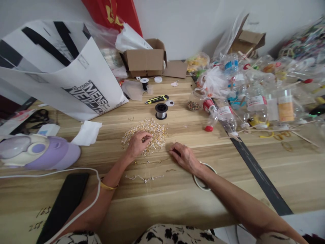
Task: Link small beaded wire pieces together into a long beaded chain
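A heap of small gold and silver beads (155, 130) lies spread on the wooden table (157, 206). My left hand (138, 143) is over its near left part, fingers curled with the tips together; whatever they pinch is too small to name. To the right, my right hand (185, 156) rests by the table with thumb and forefinger pinched on a thin strand. That strand seems to run left toward a gold chain (148, 162). Nearer to me lie a silver chain bracelet (145, 178) and a short piece of chain (171, 170).
Behind the beads stand a wire spool (161, 111), a yellow utility knife (156, 99) and a jar of beads (194, 105). Plastic bottles (256, 105) crowd the right side. At left are a white bag (83, 81), a purple device (50, 154), a cable (98, 189) and a black phone (64, 203).
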{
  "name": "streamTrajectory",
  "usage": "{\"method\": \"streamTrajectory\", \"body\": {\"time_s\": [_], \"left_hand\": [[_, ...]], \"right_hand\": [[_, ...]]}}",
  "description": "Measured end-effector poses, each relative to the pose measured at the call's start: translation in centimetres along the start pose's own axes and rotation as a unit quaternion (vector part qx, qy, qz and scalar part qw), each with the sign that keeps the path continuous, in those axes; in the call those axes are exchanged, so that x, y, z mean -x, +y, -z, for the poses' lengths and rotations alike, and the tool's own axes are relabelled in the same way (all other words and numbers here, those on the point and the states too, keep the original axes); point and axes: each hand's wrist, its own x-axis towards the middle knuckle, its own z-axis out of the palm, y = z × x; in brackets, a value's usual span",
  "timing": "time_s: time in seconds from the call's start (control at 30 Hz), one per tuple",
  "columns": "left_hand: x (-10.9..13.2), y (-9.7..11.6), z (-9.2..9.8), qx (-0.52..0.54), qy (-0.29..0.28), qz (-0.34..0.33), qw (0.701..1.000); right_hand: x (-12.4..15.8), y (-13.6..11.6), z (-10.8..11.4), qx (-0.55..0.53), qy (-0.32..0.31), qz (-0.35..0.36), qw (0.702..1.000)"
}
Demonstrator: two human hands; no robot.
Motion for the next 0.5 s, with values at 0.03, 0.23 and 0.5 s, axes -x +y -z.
{"method": "streamTrajectory", "body": {"time_s": [0.03, 0.23, 0.5], "left_hand": [[0.0, -0.1, 0.1, 0.006, -0.003, 0.007, 1.0], [-0.1, -0.5, 0.7, 0.005, -0.009, 0.021, 1.0], [-0.3, 0.3, 2.6, -0.029, -0.118, 0.004, 0.993]], "right_hand": [[0.0, 0.0, 0.0, 0.003, -0.002, 0.006, 1.0], [0.1, 0.1, -0.2, 0.04, -0.02, 0.013, 0.999], [0.1, 0.1, -0.1, 0.043, -0.026, 0.003, 0.999]]}}
